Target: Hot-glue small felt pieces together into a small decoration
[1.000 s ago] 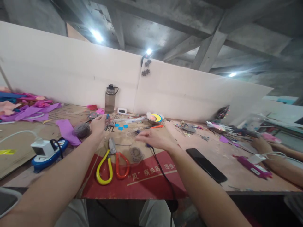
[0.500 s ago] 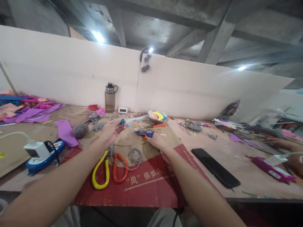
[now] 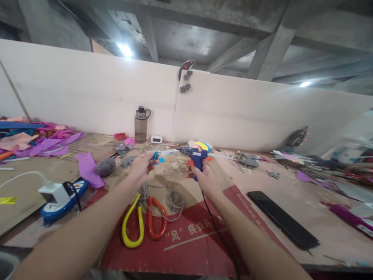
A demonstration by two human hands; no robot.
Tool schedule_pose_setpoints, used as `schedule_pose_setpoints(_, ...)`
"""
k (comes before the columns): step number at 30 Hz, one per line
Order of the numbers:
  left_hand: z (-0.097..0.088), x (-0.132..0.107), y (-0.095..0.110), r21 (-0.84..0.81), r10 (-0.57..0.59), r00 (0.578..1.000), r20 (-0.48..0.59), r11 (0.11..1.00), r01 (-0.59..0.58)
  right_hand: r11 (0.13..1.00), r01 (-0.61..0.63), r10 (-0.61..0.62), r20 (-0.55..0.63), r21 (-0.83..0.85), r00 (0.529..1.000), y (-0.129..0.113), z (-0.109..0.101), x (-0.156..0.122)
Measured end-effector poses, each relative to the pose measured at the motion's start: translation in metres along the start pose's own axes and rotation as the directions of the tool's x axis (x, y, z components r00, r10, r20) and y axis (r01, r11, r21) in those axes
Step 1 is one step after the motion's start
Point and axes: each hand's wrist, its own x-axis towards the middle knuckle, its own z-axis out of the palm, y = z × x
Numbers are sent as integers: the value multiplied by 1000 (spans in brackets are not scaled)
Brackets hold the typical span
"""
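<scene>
My right hand (image 3: pixel 203 174) grips a blue hot glue gun (image 3: pixel 199 154) by its handle, its nozzle pointing left and a clear glue stick out the back. A black cord runs from it over the table's front edge. To the left, my left hand (image 3: pixel 142 166) pinches a small blue piece (image 3: pixel 155 156), perhaps felt; its exact kind is too small to tell. The nozzle is just right of that piece; I cannot tell whether they touch. Below lie scissors or cutters with a yellow handle (image 3: pixel 141 227) and a red handle (image 3: pixel 165 223), beside a coil of grey cord (image 3: pixel 176 200).
A black phone (image 3: pixel 282 219) lies at right, near a magenta power strip (image 3: pixel 351 219). At left are a blue power strip (image 3: pixel 64 207), a grey yarn ball (image 3: pixel 105 167) and purple felt (image 3: pixel 89 169). A bottle (image 3: pixel 141 126) and small clock (image 3: pixel 156 139) stand at the back.
My right hand has lifted the glue gun off the cardboard and brought it upright near my left hand. My left hand still holds the blue piece. The view has shifted slightly left.
</scene>
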Motion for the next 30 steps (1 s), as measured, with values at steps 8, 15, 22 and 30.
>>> schedule_pose_setpoints(8, 4, -9, -11, 122, 42, 997, 59, 991, -49, 937, 198, -169, 122, -289, 978, -6, 8, -22)
schedule_pose_setpoints(15, 5, -12, -13, 149, 160, 987, 12, 976, -160, 892, 281, -221, 202, -353, 954, -1, 12, -26)
schedule_pose_setpoints(22, 8, -14, -16, 183, 175, 984, 20, 967, -176, 816, 378, -310, 221, -437, 925, -8, 15, -29)
schedule_pose_setpoints(30, 13, -19, -14, 208, 162, 987, 13, 965, -161, 791, 397, -328, 226, -466, 917, -5, 16, -29)
